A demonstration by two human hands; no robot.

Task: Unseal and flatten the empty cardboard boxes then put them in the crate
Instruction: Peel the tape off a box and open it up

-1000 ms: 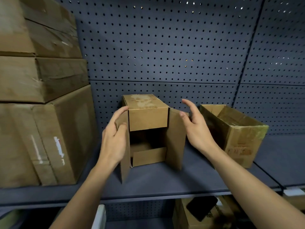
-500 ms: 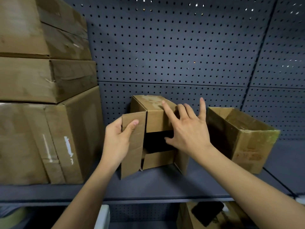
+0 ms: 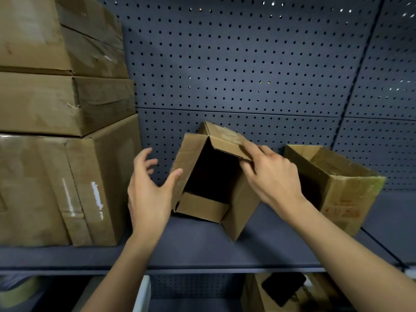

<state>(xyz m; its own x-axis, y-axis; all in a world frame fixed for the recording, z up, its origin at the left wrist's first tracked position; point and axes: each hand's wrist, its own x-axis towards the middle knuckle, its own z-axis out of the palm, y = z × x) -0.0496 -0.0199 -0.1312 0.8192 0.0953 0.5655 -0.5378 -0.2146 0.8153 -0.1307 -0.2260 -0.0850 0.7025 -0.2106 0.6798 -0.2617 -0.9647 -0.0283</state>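
Two hands on the box [image 3: 240,210]: right hand [image 3: 272,176] pinches the top flap [image 3: 225,140], likely to pull it open; left hand [image 3: 148,192] spread, thumb bracing the side flap [image 3: 186,158].

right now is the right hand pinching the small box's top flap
Yes, the right hand pinches the top flap of the small box.

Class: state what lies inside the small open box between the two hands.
The small open box shows only a dark hollow, no contents visible. Its depths are in shadow, and the right hand, pinching the top flap, covers one corner.
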